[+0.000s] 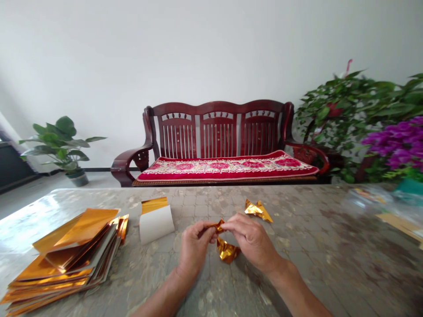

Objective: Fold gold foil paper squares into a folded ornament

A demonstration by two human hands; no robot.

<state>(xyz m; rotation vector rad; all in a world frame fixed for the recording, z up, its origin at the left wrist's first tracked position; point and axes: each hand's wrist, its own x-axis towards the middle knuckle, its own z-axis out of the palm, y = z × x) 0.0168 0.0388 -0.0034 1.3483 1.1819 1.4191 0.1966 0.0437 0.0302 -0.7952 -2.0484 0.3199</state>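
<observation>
Between my two hands is a small folded piece of gold foil paper (218,225), just above the table. My left hand (195,240) pinches its left side, and the fingers of my right hand (253,237) close on its right side. Right below them lies a folded gold foil piece (228,251), near my right fingers. Another folded gold piece (258,209) rests farther back, beyond my right hand. To the left of my left hand sits a curled sheet (156,224) with its white side showing and a gold edge behind.
A tall stack of gold foil sheets (66,259) covers the table's left side. Clear plastic packaging (370,198) and a tan cardboard piece (401,225) lie at the right. Behind the table (313,246) are a wooden bench (218,127) and potted plants (64,145).
</observation>
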